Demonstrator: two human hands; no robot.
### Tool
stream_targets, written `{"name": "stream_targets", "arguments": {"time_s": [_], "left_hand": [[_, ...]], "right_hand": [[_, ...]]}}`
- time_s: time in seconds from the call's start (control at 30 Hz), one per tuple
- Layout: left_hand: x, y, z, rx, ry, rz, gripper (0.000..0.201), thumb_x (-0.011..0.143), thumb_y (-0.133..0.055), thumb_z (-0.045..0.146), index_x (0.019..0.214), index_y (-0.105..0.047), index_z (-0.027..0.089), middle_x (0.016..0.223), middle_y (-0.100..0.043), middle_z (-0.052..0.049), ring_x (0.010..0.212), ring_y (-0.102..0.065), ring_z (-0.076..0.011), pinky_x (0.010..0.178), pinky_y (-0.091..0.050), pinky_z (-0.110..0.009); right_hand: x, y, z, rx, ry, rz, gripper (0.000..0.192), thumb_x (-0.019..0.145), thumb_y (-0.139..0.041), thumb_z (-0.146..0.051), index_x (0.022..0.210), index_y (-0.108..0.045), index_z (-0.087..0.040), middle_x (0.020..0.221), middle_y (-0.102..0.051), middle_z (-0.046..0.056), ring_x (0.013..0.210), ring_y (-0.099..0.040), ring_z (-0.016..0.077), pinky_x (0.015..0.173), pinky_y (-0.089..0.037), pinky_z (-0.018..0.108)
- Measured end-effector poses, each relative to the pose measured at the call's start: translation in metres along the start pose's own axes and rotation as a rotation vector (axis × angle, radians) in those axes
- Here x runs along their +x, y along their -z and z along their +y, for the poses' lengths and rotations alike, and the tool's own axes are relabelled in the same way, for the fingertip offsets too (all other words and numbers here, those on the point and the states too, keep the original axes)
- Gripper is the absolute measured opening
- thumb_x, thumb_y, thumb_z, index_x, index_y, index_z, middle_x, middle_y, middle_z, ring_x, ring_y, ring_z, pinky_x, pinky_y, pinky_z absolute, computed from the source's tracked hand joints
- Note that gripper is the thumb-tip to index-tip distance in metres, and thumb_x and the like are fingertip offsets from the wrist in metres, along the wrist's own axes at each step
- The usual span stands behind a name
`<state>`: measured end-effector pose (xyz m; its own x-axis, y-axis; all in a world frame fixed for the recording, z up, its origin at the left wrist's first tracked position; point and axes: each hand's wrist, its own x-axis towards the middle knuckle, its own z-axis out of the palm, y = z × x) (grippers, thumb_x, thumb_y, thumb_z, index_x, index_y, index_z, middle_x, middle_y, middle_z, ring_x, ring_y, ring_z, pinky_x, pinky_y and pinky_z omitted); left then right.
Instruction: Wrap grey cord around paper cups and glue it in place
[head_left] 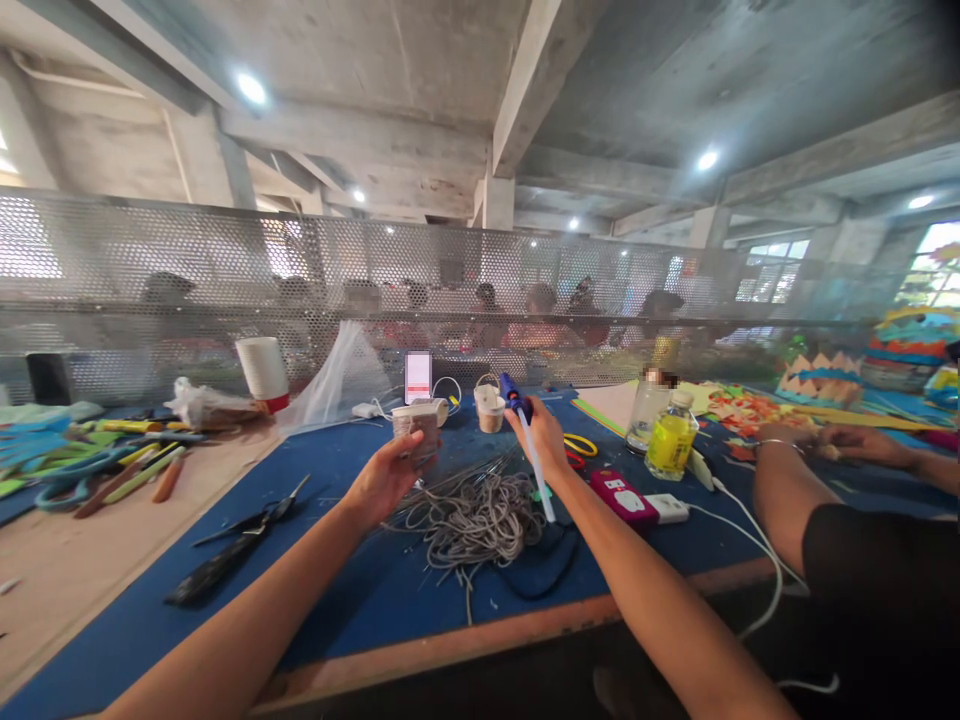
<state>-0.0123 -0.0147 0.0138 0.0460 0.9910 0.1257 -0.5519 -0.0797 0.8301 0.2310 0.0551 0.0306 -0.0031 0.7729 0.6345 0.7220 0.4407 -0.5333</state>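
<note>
Holding a paper cup (417, 424) in my left hand (386, 478) and a glue gun (525, 432) in my right hand (546, 440), above the blue table (360, 590).

My left fingers curl around the cup's side, keeping it upright at about 11 o'clock from the coil of grey cord (474, 522); the cup is pale with a white rim, and I cannot see inside it. My right hand is closed on the gun, whose blue body points up and away while a white glue stick (540, 475) trails from its back toward 5 o'clock. At 12 o'clock stand two small white pots (490, 406), contents unclear. At 2 o'clock sit a clear glass jar (646, 410) and a bottle of yellow liquid (670, 436). Black scissors (241, 540) lie at 9 o'clock. Another person's arm (780, 490) rests at 3 o'clock.
</note>
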Motion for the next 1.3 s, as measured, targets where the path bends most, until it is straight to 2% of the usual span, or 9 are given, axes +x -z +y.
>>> {"name": "stream_targets", "arguments": {"time_s": [0.2, 0.47, 0.8, 0.9, 0.97, 1.0, 1.13, 1.2, 1.3], "left_hand": [[-0.002, -0.002, 0.000, 0.020, -0.035, -0.001, 0.028, 0.077, -0.066, 0.017, 0.105, -0.065, 0.016, 0.097, -0.072, -0.006, 0.092, -0.067, -0.0194, 0.084, -0.053, -0.031], [-0.006, -0.008, -0.002, 0.065, -0.045, -0.051, 0.030, 0.077, -0.067, 0.018, 0.107, -0.065, 0.016, 0.105, -0.070, -0.008, 0.097, -0.065, -0.0205, 0.085, -0.053, -0.031], [-0.006, -0.009, -0.005, 0.070, -0.005, -0.054, 0.026, 0.077, -0.068, 0.021, 0.103, -0.067, 0.015, 0.104, -0.070, -0.009, 0.094, -0.065, -0.0196, 0.082, -0.053, -0.029], [-0.006, -0.010, -0.005, 0.061, -0.010, -0.058, 0.028, 0.077, -0.067, 0.020, 0.105, -0.066, 0.016, 0.104, -0.070, -0.008, 0.093, -0.065, -0.0192, 0.081, -0.052, -0.029], [-0.006, -0.010, -0.005, 0.057, -0.018, -0.059, 0.027, 0.077, -0.067, 0.019, 0.105, -0.066, 0.016, 0.104, -0.070, -0.007, 0.093, -0.065, -0.0186, 0.080, -0.052, -0.028], [-0.006, -0.010, -0.005, 0.057, -0.021, -0.059, 0.027, 0.078, -0.067, 0.019, 0.104, -0.066, 0.016, 0.104, -0.070, -0.007, 0.092, -0.065, -0.0182, 0.080, -0.052, -0.028], [-0.005, -0.011, -0.007, 0.071, -0.029, -0.067, 0.028, 0.079, -0.066, 0.018, 0.107, -0.065, 0.017, 0.109, -0.068, -0.006, 0.091, -0.064, -0.0172, 0.081, -0.051, -0.027], [-0.005, -0.012, -0.009, 0.087, -0.041, -0.082, 0.028, 0.079, -0.066, 0.019, 0.107, -0.064, 0.017, 0.112, -0.067, -0.007, 0.097, -0.063, -0.0186, 0.086, -0.049, -0.028], [-0.007, -0.015, -0.012, 0.119, -0.045, -0.106, 0.027, 0.079, -0.066, 0.021, 0.105, -0.064, 0.017, 0.109, -0.067, -0.008, 0.100, -0.062, -0.0209, 0.089, -0.047, -0.031]], "right_hand": [[0.014, 0.004, 0.036, -0.368, -0.146, -0.051, 0.036, 0.085, -0.051, -0.026, 0.118, -0.047, -0.012, 0.112, -0.061, 0.015, 0.106, -0.058, 0.0253, 0.084, -0.044, 0.030], [0.008, -0.002, 0.064, -0.556, -0.280, -0.213, 0.037, 0.084, -0.049, -0.017, 0.118, -0.047, 0.000, 0.113, -0.055, 0.027, 0.108, -0.056, 0.0323, 0.086, -0.044, 0.040], [0.004, -0.003, 0.068, -0.616, -0.330, -0.266, 0.035, 0.084, -0.045, -0.013, 0.117, -0.052, -0.003, 0.116, -0.052, 0.027, 0.113, -0.052, 0.0329, 0.090, -0.040, 0.049], [0.006, 0.005, 0.054, -0.610, -0.260, -0.174, 0.034, 0.084, -0.048, -0.016, 0.116, -0.053, -0.007, 0.122, -0.049, 0.025, 0.119, -0.045, 0.0333, 0.095, -0.034, 0.051], [0.006, 0.006, 0.038, -0.468, -0.122, -0.055, 0.028, 0.085, -0.052, -0.022, 0.111, -0.056, -0.012, 0.119, -0.053, 0.020, 0.116, -0.047, 0.0297, 0.095, -0.036, 0.045], [0.005, 0.004, 0.027, -0.331, -0.038, -0.054, 0.023, 0.086, -0.051, -0.024, 0.106, -0.058, -0.015, 0.113, -0.057, 0.016, 0.109, -0.052, 0.0254, 0.093, -0.038, 0.040], [-0.013, -0.014, -0.015, 0.322, 0.263, -0.326, 0.021, 0.087, -0.053, -0.035, 0.097, -0.060, -0.017, 0.090, -0.065, 0.004, 0.082, -0.061, 0.0136, 0.078, -0.046, 0.025], [-0.026, -0.024, -0.030, 0.482, 0.326, -0.411, 0.026, 0.085, -0.056, -0.041, 0.095, -0.060, -0.017, 0.088, -0.065, 0.003, 0.081, -0.062, 0.0128, 0.076, -0.047, 0.024], [-0.041, -0.031, -0.043, 0.547, 0.325, -0.421, 0.031, 0.082, -0.059, -0.046, 0.092, -0.058, -0.017, 0.087, -0.064, 0.003, 0.079, -0.061, 0.0132, 0.075, -0.047, 0.025]]}}
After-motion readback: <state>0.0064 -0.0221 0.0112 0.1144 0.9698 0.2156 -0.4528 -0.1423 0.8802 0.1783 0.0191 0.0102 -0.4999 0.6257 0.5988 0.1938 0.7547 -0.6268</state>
